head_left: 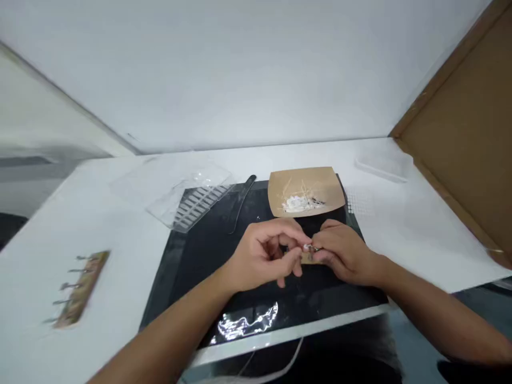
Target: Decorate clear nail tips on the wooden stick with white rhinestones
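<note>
Across a white surface (132,229), working over a glossy black mat (200,253). Having a clear, slatted plastic case (196,208) partly on the mat's far left corner, and a tan tray (308,178) at its far edge. Holding the left hand (268,250) and the right hand (344,248) close together over the mat, just on the near side of the tray. Having a brown strip (85,293) with jutting metal pins (71,286) well apart to the left, and a slim black tool (242,202) between case and tray. Showing a small tan piece (308,260) partly hidden beneath the fingertips. Pinching a tiny white-tipped metal part (307,247) in the right hand's thumb and fingers, directly between both hands; curling the left hand's thumb and forefinger narrowly about its white tip, too blurred to tell whether gripping.
</note>
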{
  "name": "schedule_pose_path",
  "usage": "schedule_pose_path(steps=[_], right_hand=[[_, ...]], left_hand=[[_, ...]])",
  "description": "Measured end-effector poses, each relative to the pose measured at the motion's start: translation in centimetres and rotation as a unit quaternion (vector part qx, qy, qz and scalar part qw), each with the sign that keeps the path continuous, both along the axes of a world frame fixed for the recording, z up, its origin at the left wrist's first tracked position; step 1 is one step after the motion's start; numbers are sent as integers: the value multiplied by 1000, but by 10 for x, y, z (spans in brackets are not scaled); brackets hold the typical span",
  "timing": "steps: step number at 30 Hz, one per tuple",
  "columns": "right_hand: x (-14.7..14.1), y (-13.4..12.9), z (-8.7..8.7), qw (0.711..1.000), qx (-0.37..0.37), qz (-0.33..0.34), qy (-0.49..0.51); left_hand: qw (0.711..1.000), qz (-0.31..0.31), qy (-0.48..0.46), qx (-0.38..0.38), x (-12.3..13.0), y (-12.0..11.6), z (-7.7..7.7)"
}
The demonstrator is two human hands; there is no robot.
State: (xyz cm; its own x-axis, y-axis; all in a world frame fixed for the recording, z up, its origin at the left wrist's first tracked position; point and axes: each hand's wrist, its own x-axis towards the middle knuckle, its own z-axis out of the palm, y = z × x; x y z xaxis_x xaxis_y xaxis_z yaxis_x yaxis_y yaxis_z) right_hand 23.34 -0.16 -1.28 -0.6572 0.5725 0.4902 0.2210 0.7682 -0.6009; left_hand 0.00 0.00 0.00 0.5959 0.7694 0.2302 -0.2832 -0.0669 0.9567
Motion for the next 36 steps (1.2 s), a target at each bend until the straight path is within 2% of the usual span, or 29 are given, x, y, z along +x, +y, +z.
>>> schedule_pose_path(steps=[10, 19, 27, 36], right_hand=[[-3, 0, 3, 1000, -9, -8, 6], [-4, 0, 6, 1000, -14, -7, 7], [-2, -3, 12, 998, -68, -14, -1], [-3, -3, 13, 996, -84, -11, 19]], left_hand=[[999, 24, 17, -26, 3, -2, 3], [999, 26, 17, -19, 2, 0, 5], [999, 21, 20, -26, 0, 3, 5], [999, 34, 12, -30, 2, 2, 4]])
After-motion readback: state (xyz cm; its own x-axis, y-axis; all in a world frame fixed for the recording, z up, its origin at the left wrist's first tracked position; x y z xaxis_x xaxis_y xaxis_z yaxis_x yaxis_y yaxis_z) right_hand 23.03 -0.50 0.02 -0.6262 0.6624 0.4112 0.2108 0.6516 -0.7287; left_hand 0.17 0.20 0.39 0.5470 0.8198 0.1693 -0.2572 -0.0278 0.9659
